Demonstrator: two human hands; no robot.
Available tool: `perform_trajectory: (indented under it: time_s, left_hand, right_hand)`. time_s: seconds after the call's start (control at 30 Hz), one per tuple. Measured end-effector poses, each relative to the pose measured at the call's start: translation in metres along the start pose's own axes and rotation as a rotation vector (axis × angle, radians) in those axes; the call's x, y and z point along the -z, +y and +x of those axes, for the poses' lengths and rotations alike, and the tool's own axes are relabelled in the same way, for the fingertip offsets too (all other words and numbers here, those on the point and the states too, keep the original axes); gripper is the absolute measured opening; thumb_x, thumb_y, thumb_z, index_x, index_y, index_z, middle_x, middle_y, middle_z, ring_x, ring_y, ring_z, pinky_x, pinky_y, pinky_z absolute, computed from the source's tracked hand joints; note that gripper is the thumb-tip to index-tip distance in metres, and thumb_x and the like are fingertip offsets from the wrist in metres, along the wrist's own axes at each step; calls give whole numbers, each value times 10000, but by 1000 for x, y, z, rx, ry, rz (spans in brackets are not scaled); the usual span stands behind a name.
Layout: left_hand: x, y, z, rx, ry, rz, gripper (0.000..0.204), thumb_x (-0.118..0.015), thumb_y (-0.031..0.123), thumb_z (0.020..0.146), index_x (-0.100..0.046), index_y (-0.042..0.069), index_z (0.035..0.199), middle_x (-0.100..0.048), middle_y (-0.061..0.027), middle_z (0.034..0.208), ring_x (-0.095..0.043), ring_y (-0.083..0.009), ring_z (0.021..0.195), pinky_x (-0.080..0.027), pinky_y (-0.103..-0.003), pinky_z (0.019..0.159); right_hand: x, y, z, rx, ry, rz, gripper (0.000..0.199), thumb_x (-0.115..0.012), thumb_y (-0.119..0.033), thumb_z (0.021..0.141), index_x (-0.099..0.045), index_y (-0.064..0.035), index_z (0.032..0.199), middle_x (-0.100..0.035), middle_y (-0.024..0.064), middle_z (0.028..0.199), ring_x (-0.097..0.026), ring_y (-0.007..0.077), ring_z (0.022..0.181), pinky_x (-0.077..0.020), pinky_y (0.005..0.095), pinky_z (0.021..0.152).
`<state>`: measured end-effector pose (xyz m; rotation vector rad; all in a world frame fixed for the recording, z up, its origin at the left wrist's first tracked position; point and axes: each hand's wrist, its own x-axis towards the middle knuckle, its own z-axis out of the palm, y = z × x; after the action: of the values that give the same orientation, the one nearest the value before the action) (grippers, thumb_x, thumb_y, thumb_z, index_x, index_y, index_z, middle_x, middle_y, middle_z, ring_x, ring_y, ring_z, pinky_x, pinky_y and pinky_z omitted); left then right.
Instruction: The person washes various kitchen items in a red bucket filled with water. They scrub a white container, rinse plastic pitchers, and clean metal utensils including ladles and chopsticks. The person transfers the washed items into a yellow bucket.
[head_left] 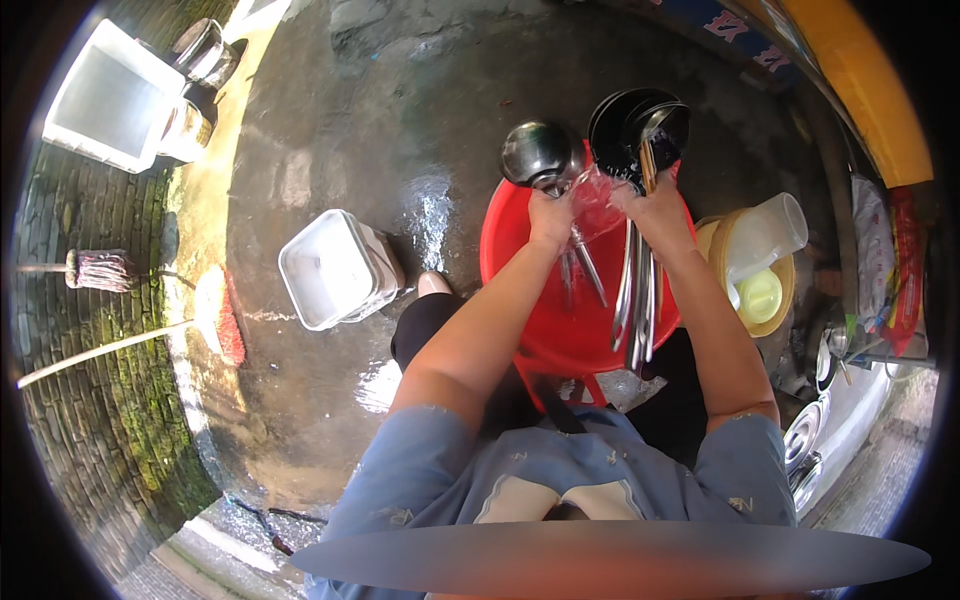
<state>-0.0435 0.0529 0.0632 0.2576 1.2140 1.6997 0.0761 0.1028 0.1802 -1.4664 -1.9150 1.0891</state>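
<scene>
Left hand (pixel 552 213) grips a steel ladle (pixel 537 152), bowl up at 12 o'clock. Right hand (pixel 655 205) clutches bundled long utensils (pixel 637 300), handles hanging down over the red basin (pixel 520 300), likely so drips fall inside.

Both arms extended; left hand (pixel 551 213) and right hand (pixel 655 208) clenched (side by side).

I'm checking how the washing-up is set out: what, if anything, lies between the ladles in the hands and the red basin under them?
Nothing visible. The left hand and right hand hold the ladles directly over the red basin, their handles hanging into it.
</scene>
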Motion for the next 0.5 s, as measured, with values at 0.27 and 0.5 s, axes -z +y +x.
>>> perform_trajectory:
  time_s: [0.27, 0.5]
  left_hand:
    - [-27, -9, -27, -1, -219, 103, 326, -648, -1, 809, -588, 60, 1124, -635, -35, 1029, -589, -139, 948, -484, -285, 822]
    - [5, -18, -19, -130, -205, 499, 180, -626, -4, 797, -637, 6, 976, -675, -63, 921, -601, -132, 853, -476, -303, 764]
  right_hand:
    - [5, 21, 13, 290, 60, 229, 415, -686, -166, 729, -543, 27, 1068, -637, 95, 924, -604, 177, 835, -478, 321, 754]
    - [4, 28, 12, 36, 11, 631, 43, -594, -30, 800, -577, -29, 760, -565, -13, 663, -536, 78, 608, -427, 235, 565]
